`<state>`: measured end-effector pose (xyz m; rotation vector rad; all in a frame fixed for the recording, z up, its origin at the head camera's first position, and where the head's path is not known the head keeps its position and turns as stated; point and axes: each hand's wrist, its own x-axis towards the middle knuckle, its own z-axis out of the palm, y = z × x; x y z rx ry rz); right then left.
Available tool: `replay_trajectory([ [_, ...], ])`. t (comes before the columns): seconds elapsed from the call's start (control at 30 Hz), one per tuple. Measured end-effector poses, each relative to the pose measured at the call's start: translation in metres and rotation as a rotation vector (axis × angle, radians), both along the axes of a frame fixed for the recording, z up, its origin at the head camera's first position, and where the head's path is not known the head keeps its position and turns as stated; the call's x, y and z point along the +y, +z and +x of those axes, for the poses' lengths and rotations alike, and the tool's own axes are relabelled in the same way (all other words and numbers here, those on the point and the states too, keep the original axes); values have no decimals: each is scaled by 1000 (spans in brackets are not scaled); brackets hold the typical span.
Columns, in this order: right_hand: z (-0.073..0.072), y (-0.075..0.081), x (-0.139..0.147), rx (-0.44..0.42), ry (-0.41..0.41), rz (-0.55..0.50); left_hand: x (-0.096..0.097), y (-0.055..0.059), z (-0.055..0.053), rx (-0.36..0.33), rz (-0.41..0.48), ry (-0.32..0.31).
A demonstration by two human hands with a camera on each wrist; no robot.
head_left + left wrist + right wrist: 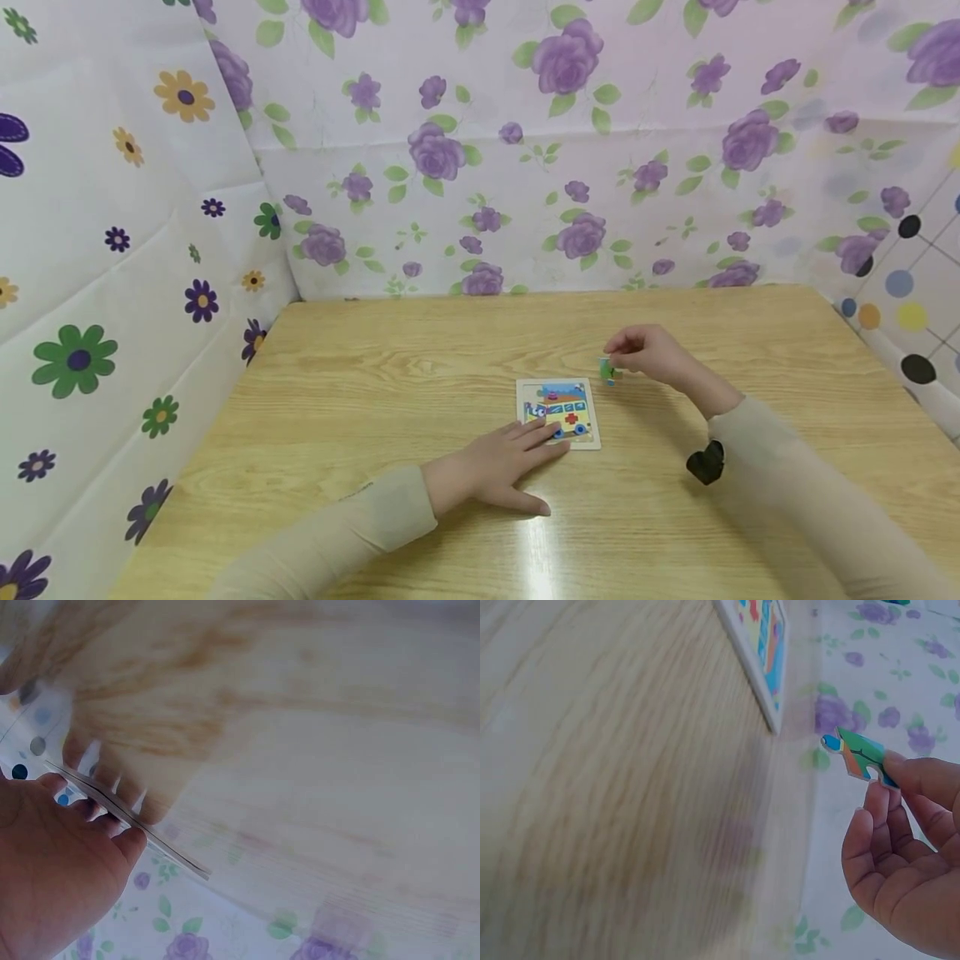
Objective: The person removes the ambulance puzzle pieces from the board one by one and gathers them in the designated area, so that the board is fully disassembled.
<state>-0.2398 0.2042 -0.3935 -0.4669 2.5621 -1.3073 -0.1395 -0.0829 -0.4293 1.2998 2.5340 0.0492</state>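
Observation:
A small white-framed jigsaw puzzle [572, 408] with a yellow ambulance picture lies on the wooden table. Its upper left corner shows a pale bare spot. My left hand [504, 467] rests on the lower left of the frame, fingers spread and straight over its edge; in the left wrist view the hand [67, 855] lies along the thin board. Just right of the puzzle, my right hand [651, 357] pinches a green, orange and blue jigsaw piece [864, 756] between thumb and fingertips. That piece hangs above the table, its knob pointing away from the hand.
The wooden table [375, 350] stretches out around the puzzle. Behind it hangs a cloth with purple flowers [480, 150], and another flowered cloth [135, 275] stands on the left. A dark heart-shaped object [706, 462] sits at the right sleeve's wrist.

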Motion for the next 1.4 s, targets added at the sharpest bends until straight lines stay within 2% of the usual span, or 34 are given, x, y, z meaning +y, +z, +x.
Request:
replay_trajectory([
  [0.17, -1, -6, 12, -44, -8, -10, 0, 2, 0, 8, 3, 1],
  [0.4, -1, -17, 22, -108, -36, -2, 0, -1, 0, -36, 6, 16],
  [0.73, -9, -30, 18, -165, -57, -24, 0, 1, 2, -33, -1, 21],
  [1.03, -13, -36, 16, -140, -79, 41, 2, 3, 2, 8, -21, 1],
  [1.4, -11, -33, 10, -107, -95, 84, 1, 2, 0, -11, -10, 10],
])
